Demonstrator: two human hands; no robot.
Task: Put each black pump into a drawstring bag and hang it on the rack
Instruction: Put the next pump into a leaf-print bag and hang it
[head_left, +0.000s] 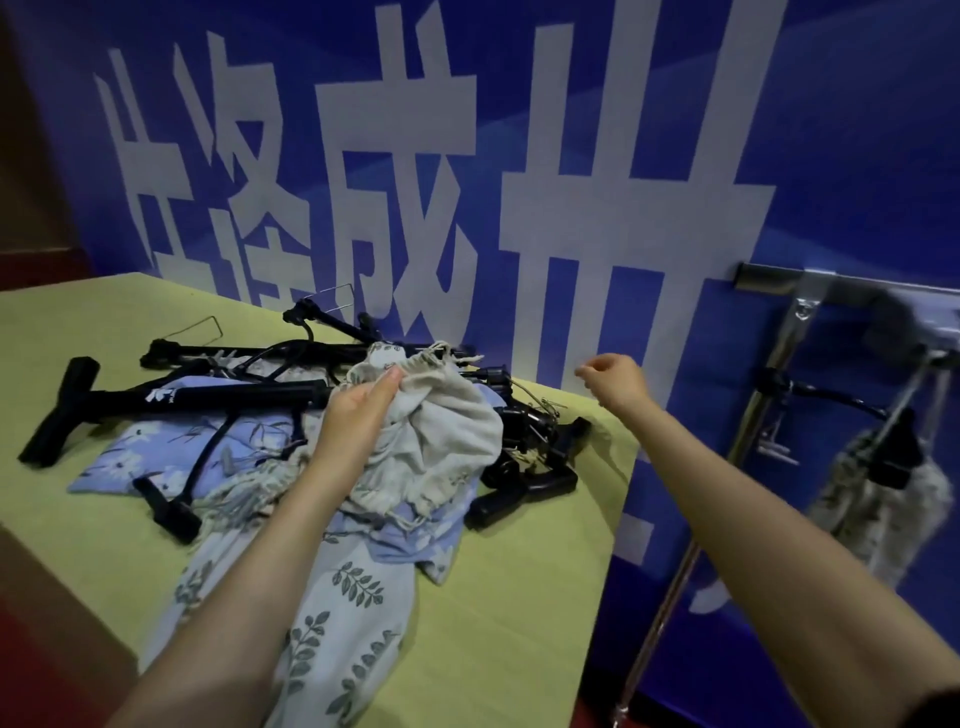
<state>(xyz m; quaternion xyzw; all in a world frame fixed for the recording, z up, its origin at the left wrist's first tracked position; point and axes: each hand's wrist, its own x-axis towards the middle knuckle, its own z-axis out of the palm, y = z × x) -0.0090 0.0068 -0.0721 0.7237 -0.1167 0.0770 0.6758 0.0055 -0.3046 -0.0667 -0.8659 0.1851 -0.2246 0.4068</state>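
Observation:
Several black pumps lie tangled on the yellow-green table (524, 613); the longest black pump (208, 397) stretches left with its T-handle at the table's left side. My left hand (358, 415) grips the mouth of a beige drawstring bag (447, 431) on top of the pile. My right hand (615, 382) hovers to the right of the pile with fingers loosely curled, and whether it pinches a cord I cannot tell. A metal rack (779, 283) stands at the right, with one filled speckled bag (878, 514) hanging from it, a pump's black top sticking out.
More bags lie under the pile: a blue flowered bag (135, 462) and a pale leaf-print bag (337, 613). A blue banner with large white characters (415, 156) backs the table. The rack's slanted pole (670, 597) runs down beside the table's right edge.

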